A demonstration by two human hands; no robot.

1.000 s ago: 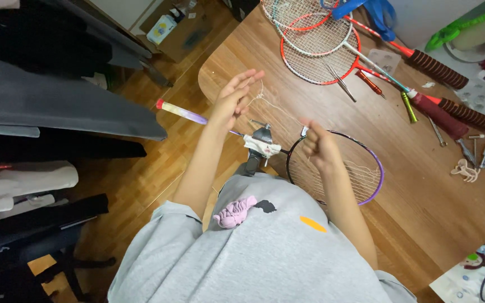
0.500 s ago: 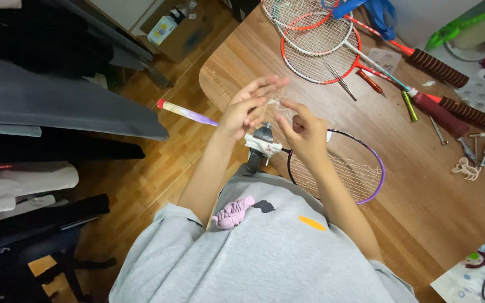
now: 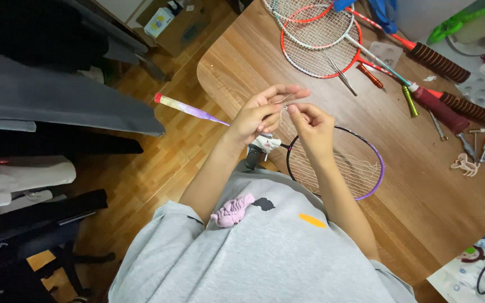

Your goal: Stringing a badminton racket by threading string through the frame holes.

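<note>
A purple-and-black badminton racket (image 3: 378, 168) lies on the wooden table (image 3: 422, 185) with loose whitish string across its head. Its purple-and-pink handle (image 3: 186, 108) sticks out over the floor to the left, and a grey clamp (image 3: 256, 151) wrapped in white cloth holds the shaft at the table edge. My left hand (image 3: 259, 112) and my right hand (image 3: 310, 126) meet just above the racket's throat. Both pinch the same thin white string (image 3: 283, 106) between their fingertips.
Red and white rackets (image 3: 315, 39) with dark ribbed grips (image 3: 450, 109) lie at the far side of the table. Tweezers, awls and small metal tools (image 3: 439, 126) are scattered to the right. Dark clothes (image 3: 40, 101) hang on the left above the wood floor.
My hands were apart with the string stretched between them. They have come together above the racket's throat and now pinch the string close up.
</note>
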